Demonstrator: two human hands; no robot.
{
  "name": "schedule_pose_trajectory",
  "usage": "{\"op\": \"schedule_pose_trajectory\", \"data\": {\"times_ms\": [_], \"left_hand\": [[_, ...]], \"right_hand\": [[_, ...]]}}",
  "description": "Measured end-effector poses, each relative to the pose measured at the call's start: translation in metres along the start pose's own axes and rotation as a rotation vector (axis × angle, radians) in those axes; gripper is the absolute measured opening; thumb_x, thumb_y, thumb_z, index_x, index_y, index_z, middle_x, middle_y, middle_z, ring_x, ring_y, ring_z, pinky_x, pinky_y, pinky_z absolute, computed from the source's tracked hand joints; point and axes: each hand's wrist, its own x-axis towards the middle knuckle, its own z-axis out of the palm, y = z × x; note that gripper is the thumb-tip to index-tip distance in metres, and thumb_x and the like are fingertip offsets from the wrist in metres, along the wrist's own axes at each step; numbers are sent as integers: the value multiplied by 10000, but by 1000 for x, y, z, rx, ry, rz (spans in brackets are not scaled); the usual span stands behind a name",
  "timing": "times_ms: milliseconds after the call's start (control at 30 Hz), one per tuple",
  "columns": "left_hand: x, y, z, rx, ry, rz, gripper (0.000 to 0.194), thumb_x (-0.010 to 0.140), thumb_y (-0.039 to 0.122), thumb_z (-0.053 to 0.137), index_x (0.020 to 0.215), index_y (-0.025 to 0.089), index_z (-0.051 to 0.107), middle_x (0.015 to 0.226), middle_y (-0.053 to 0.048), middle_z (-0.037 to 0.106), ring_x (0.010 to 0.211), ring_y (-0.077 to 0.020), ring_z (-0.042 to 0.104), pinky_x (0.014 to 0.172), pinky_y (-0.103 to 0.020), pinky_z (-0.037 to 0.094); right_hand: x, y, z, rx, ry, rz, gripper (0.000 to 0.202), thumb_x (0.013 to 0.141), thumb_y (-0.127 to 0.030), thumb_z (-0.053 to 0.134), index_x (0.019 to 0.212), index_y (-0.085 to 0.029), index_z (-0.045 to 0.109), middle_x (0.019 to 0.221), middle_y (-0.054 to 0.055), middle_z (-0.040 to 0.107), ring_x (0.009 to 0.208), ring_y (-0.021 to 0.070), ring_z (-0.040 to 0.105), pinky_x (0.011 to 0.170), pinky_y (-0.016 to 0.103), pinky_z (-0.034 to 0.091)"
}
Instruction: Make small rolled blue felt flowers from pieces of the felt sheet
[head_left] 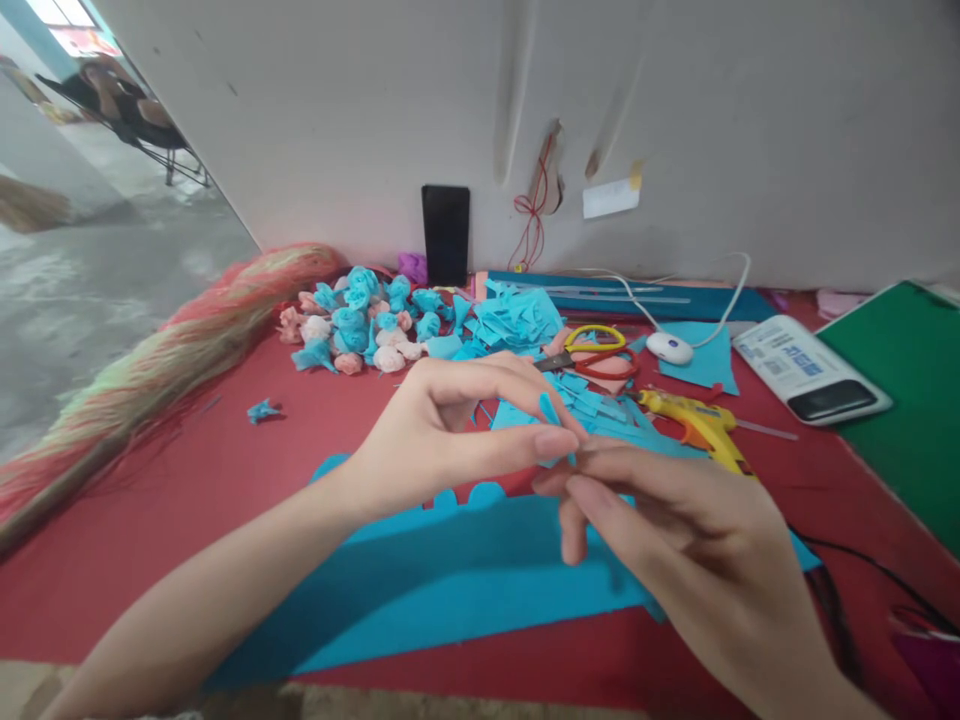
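Our left hand (442, 425) has its grip pinched on a small blue strip (549, 408) above the blue sheet (450, 570); our right hand (697, 530) bunches fingertips beside it, their hold we cannot tell. Leftward, bare red counter (187, 500) gives us room

A small craft workshop, it seems — glue gun (697, 418), scissors (592, 348) and crinkled flowers (350, 325) crowd a red tabletop (172, 520) beside bare concrete floor (202, 222).
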Motion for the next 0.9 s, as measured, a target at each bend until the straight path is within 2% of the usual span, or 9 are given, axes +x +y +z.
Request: {"op": "schedule_pose_trajectory", "data": {"times_ms": [167, 333, 633, 800, 900], "left_hand": [[-2, -1, 1, -18, -6, -62, 87, 688, 134, 697, 695, 218, 717, 694, 7, 692, 725, -139, 591, 714, -285, 509], [-3, -2, 2, -44, 3, -84, 101, 670, 126, 709, 696, 222, 724, 697, -3, 675, 730, -142, 594, 607, -251, 508], [-5, -5, 2, -174, -18, -140, 100, 677, 137, 710, 725, 219, 741, 710, -11, 677, 747, -138, 585, 669, -260, 518], [-5, -5, 5, -146, 20, -132, 61, 714, 198, 698, 706, 244, 738, 693, 2, 668, 725, -123, 577, 720, -265, 508], [-5, -5, 7, -146, 52, -139, 59, 724, 225, 692, 750, 246, 740, 741, 5, 679, 779, -120, 587, 756, -245, 504]], "right_hand": [[-2, 4, 1, -68, 18, -8, 183, 808, -146, 542, 642, -192, 604, 546, -47, 600, 476, 76, 539, 440, 152, 437], [-2, 5, 1, -83, 58, -4, 263, 831, -128, 502, 581, -182, 566, 543, -52, 603, 503, 67, 562, 489, 145, 447], [1, 9, -1, -21, -23, -19, 314, 832, -104, 468, 542, -176, 568, 563, -55, 621, 546, 77, 603, 517, 129, 481], [3, 13, 1, 51, -41, -4, 304, 822, -96, 469, 555, -177, 588, 571, -50, 639, 591, 92, 633, 530, 120, 493], [3, 15, 1, 71, -40, 9, 313, 831, -102, 463, 557, -173, 598, 582, -49, 640, 573, 74, 620, 545, 111, 488]]}}
